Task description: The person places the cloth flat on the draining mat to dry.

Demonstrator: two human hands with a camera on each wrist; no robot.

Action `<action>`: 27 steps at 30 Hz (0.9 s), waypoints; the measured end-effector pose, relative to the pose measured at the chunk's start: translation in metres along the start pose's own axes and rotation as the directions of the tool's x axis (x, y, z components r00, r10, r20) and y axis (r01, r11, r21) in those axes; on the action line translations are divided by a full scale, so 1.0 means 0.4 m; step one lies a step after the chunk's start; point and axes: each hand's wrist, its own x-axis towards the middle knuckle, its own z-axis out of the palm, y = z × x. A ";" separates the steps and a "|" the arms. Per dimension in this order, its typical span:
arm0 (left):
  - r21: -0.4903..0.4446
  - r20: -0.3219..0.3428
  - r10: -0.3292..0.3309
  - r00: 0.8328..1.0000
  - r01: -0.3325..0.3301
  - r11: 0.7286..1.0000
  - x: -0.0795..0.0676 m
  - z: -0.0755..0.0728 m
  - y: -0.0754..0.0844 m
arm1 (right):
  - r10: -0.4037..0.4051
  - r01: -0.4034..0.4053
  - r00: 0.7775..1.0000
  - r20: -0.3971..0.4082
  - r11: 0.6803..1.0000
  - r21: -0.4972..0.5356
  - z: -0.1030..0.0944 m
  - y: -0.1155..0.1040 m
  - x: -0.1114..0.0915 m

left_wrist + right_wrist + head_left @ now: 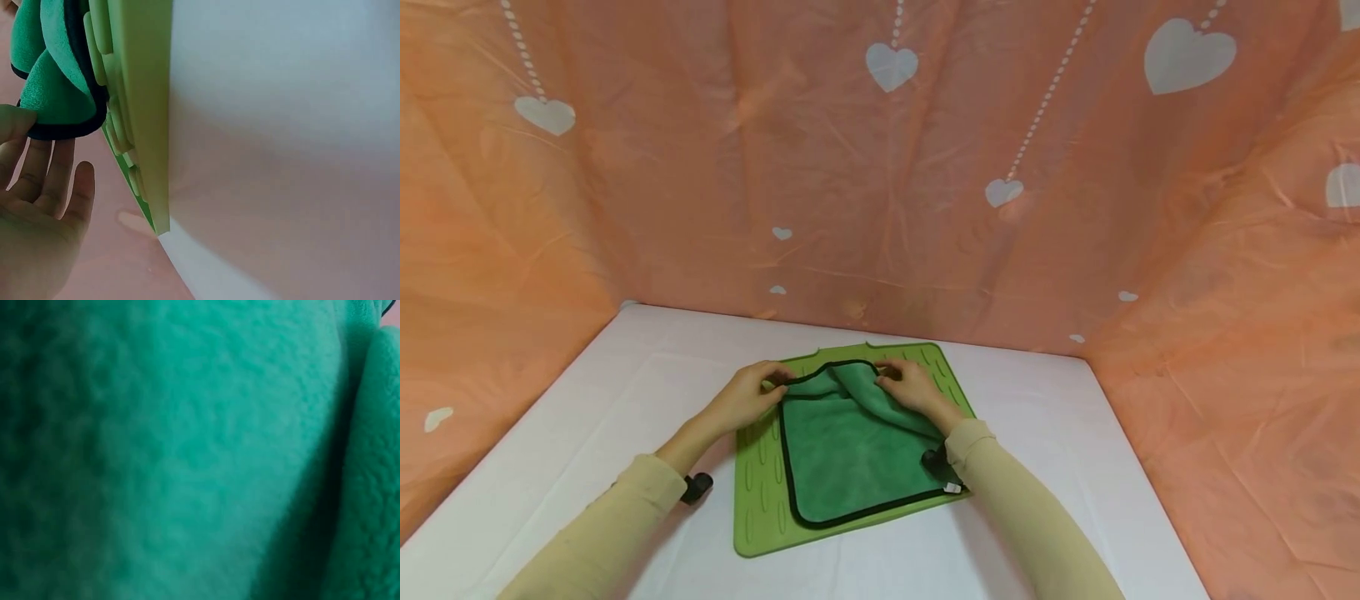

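Note:
A green towel (857, 458) with black edging lies on a lime-green ribbed mat (760, 492). Its far part is lifted and folded over in loose waves. My left hand (751, 398) pinches the towel's far left corner between thumb and fingers. The left wrist view shows that hand (50, 194) with its thumb on the black-edged towel (62, 94), beside the mat's edge (147, 125). At the towel's far edge, right of centre, my right hand (913, 387) pinches the cloth. In the right wrist view the towel (225, 425) fills nearly everything and hides the right hand.
The mat lies on a white table (685, 367). An orange curtain (820, 167) with white hearts stands behind the table and along both sides. Near the towel's right near corner is a small white label (952, 488). Dark wrist cameras hang under both sleeves (632, 500).

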 end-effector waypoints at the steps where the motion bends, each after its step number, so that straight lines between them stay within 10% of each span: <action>1: 0.000 0.000 -0.003 1.000 0.003 1.000 -0.001 0.000 -0.001 | 0.003 -0.003 1.000 -0.006 1.000 0.006 0.000 0.000 -0.001; 12: -0.008 -0.086 -0.056 0.995 0.056 0.998 0.015 0.000 -0.003 | 0.041 -0.019 0.990 -0.133 0.987 0.161 -0.032 0.004 -0.003; 27: -0.053 -0.174 -0.119 0.978 0.111 0.992 0.068 0.000 -0.011 | 0.125 -0.051 0.919 -0.375 0.978 0.202 -0.084 0.047 0.067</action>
